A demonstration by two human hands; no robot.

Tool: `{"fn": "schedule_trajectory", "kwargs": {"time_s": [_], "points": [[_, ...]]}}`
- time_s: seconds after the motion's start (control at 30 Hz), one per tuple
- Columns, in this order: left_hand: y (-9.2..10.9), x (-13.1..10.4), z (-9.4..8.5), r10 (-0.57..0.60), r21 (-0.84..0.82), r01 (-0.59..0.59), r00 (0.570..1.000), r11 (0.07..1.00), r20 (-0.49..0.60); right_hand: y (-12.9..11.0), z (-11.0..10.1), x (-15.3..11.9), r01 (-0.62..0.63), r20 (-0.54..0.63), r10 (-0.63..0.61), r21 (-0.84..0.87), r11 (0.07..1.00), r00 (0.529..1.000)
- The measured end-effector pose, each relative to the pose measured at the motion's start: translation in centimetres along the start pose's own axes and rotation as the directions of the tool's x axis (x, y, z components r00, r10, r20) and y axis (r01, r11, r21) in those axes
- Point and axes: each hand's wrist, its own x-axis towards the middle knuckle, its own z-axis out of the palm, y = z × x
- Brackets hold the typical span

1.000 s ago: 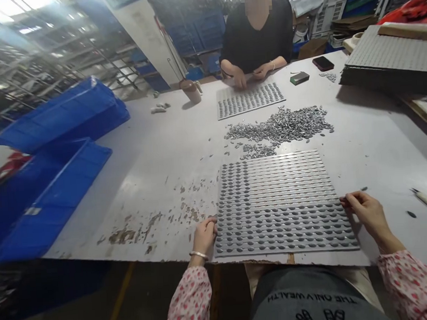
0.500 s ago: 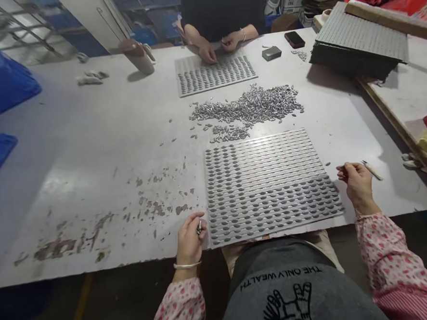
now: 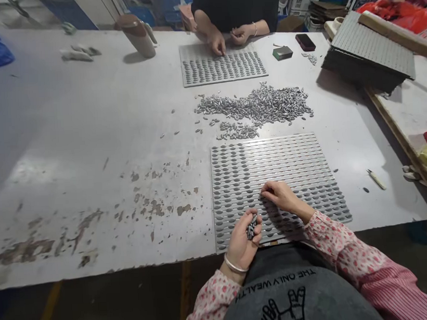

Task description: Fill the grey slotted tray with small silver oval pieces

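Observation:
My left hand is cupped around a small cluster of grey, spindle-shaped metal pieces, just over the lower left of the near board. That grooved board lies flat at the table's front edge, with such pieces set in rows along its left side and its lower part. Over the board's middle, beside the edge of the filled rows, my right hand has thumb and fingertips pinched together. Whatever sits between those fingertips is too small to make out. Beyond the board spreads a loose heap of the same pieces.
Across the table, a co-worker's hands are over a second board. A brown bottle stands far left. A phone, a small box and a board stack are right; tweezers lie near right.
My right hand has moved left from the table beside the tweezers to over the board. My left hand has come right from beside the board, over its lower left. The view has shifted slightly.

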Motion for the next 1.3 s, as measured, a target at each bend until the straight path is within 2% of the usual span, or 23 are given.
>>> {"fn": "schedule_trajectory", "kwargs": {"time_s": [0.17, 0.27, 0.33, 0.4, 0.5, 0.57, 0.63, 0.73, 0.8, 0.9, 1.0, 1.1, 1.3], "points": [[-1.6, 0.9, -1.4, 0.002, 0.045, -0.004, 0.999, 0.999, 0.051, -0.4, -0.3, -0.3, 0.005, -0.002, -0.006, -0.191, 0.982, 1.0], [-1.5, 0.8, -1.1, 0.013, 0.059, -0.017, 0.998, 0.998, 0.066, -0.9, 0.0, -0.5, -0.014, -0.034, 0.004, -0.281, 0.959, 0.999], [-1.4, 0.7, -0.7, 0.031, 0.055, -0.034, 0.997, 0.998, 0.068, -1.2, -0.1, -0.6, -0.02, -0.055, 0.004, -0.281, 0.96, 0.998], [-1.4, 0.7, -0.3, 0.048, 0.044, -0.051, 0.997, 0.998, 0.064, -1.4, -0.6, -0.8, -0.012, -0.077, -0.003, -0.187, 0.982, 0.997], [-1.6, 1.0, 0.1, 0.066, 0.037, -0.068, 0.996, 0.997, 0.06, -1.7, -1.7, -1.4, 0.038, -0.061, -0.031, 0.108, 0.993, 0.998], [-1.8, 1.3, 0.2, 0.08, 0.034, -0.081, 0.996, 0.996, 0.05, -2.0, -2.4, -1.9, 0.106, 0.014, -0.114, 0.273, 0.956, 0.993], [-2.0, 1.7, 0.2, 0.088, 0.03, -0.089, 0.995, 0.996, 0.043, -2.5, -2.8, -2.5, 0.189, 0.06, -0.22, 0.328, 0.926, 0.974], [-2.1, 2.0, 0.2, 0.094, 0.037, -0.096, 0.995, 0.995, 0.037, -3.0, -2.5, -3.0, 0.265, 0.034, -0.284, 0.266, 0.927, 0.958], [-2.1, 2.1, 0.1, 0.108, 0.039, -0.109, 0.994, 0.993, 0.025, -2.8, -2.2, -2.8, 0.249, -0.007, -0.254, 0.227, 0.942, 0.967], [-1.9, 2.0, 0.1, 0.091, 0.029, -0.09, 0.996, 0.995, -0.012, -1.4, -1.7, -1.9, 0.132, -0.133, -0.108, 0.183, 0.974, 0.985], [-1.7, 1.8, 0.1, 0.065, 0.044, -0.063, 0.997, 0.997, -0.051, 0.4, -1.2, -0.7, 0.003, -0.228, 0.013, 0.072, 0.997, 0.973], [-1.7, 1.6, 0.1, 0.069, 0.069, -0.066, 0.996, 0.995, -0.051, 1.1, -0.5, -0.1, -0.048, -0.218, 0.033, -0.064, 0.997, 0.975], [-1.9, 1.6, -0.2, 0.049, 0.061, -0.05, 0.999, 0.997, 0.007, 0.0, 0.1, -0.3, -0.091, -0.207, 0.035, -0.267, 0.959, 0.978]]}}
